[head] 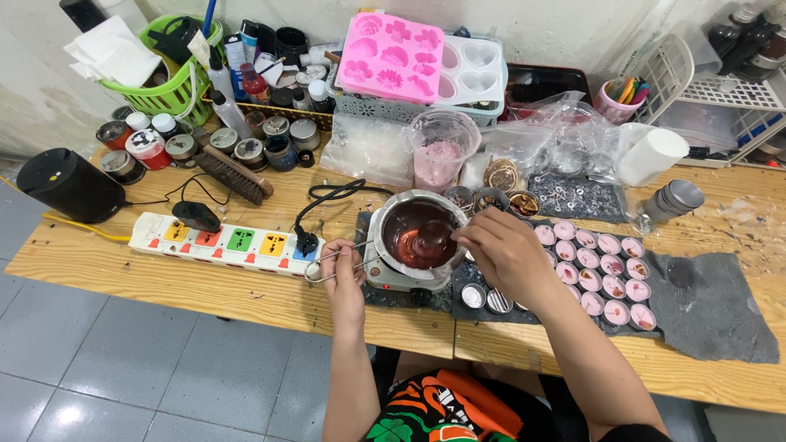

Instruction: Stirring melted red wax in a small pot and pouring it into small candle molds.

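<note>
Item, centre of frame: metal pot (417, 233) of dark red melt on small hotplate (391, 278). Left hand (344, 274) pinching wire handle (327, 263); right hand (501, 250) pinched over the melt, apparently stirring. Filled pink tins (598, 274) right on desk (164, 282); pouring likely demands steadiness

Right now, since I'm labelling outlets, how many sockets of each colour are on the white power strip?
Yellow sockets: 2
Red socket: 1
Green socket: 1
Blue socket, with a black plug in it: 1
Total: 5
</note>
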